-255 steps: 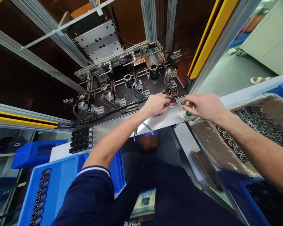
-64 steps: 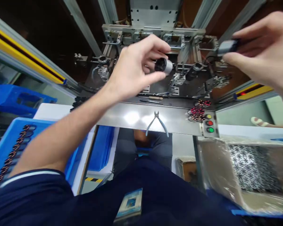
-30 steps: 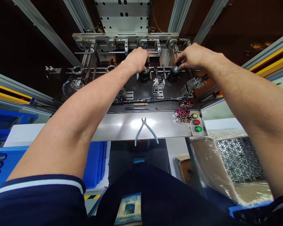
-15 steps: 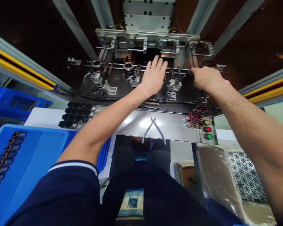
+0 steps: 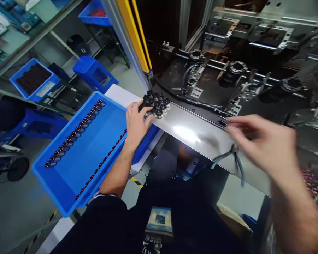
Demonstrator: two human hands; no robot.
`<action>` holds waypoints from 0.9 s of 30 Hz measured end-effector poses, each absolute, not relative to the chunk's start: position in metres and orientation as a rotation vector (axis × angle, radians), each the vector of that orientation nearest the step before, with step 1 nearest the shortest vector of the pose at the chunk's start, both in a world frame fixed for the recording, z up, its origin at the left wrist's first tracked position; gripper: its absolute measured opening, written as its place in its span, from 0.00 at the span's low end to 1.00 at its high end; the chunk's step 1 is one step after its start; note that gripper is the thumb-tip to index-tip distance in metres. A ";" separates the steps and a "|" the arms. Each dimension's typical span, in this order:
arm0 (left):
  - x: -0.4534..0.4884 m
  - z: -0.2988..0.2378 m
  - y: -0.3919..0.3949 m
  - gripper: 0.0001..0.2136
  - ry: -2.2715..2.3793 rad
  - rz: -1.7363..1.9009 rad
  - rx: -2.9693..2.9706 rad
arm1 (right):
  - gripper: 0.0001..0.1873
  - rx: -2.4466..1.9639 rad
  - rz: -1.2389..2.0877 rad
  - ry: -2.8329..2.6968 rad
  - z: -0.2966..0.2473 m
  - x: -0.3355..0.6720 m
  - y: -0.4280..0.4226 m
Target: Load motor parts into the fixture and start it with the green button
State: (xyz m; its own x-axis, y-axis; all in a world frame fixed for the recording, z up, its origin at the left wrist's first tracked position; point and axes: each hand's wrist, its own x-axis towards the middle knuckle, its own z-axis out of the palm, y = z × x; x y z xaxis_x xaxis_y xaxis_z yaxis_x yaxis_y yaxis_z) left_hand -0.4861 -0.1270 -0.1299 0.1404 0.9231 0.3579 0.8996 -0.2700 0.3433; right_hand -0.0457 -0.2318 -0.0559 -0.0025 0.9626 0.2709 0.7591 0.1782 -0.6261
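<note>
My left hand [image 5: 136, 121] rests at the left end of the steel shelf [image 5: 193, 132], fingers curled against a cluster of small black cylindrical parts [image 5: 157, 102]; whether it grips one is unclear. My right hand [image 5: 265, 144] hangs blurred over the shelf, fingers stretched toward the left, nothing visible in it. Blue-handled pliers [image 5: 231, 158] lie on the shelf just below it. Behind the shelf is the machine bed with ring-shaped fixtures [image 5: 237, 67].
A blue tray [image 5: 79, 148] with two rows of small wound parts sits at the left beside the shelf. A yellow guard post [image 5: 134, 33] stands at the machine's left edge. Blue bins [image 5: 34, 77] and a blue stool [image 5: 94, 72] are further left. Red wound parts [image 5: 316, 183] lie at the right.
Both hands left the fixtures at the back of the machine. My left hand went left to the black cylinders; my right hand drew back over the shelf. The view swung left.
</note>
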 end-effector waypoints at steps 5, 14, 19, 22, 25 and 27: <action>-0.487 -0.144 -0.113 0.12 1.781 0.671 2.355 | 0.25 -1.390 0.790 -2.041 -0.112 -0.210 -0.164; -0.478 -0.149 -0.138 0.06 1.606 0.805 2.155 | 0.14 -1.516 0.835 -1.800 -0.154 -0.266 -0.131; -0.471 -0.146 -0.158 0.08 1.468 0.995 1.925 | 0.29 -1.467 0.896 -1.561 -0.136 -0.239 -0.170; -0.462 -0.123 -0.159 0.13 1.220 1.199 1.670 | 0.37 -1.345 0.927 -1.459 -0.102 -0.215 -0.191; -0.455 -0.090 -0.147 0.22 1.027 1.303 1.487 | 0.28 -1.244 0.955 -1.456 -0.059 -0.189 -0.200; -0.453 -0.074 -0.127 0.24 1.003 1.349 1.503 | 0.23 -1.239 0.918 -1.495 -0.033 -0.172 -0.201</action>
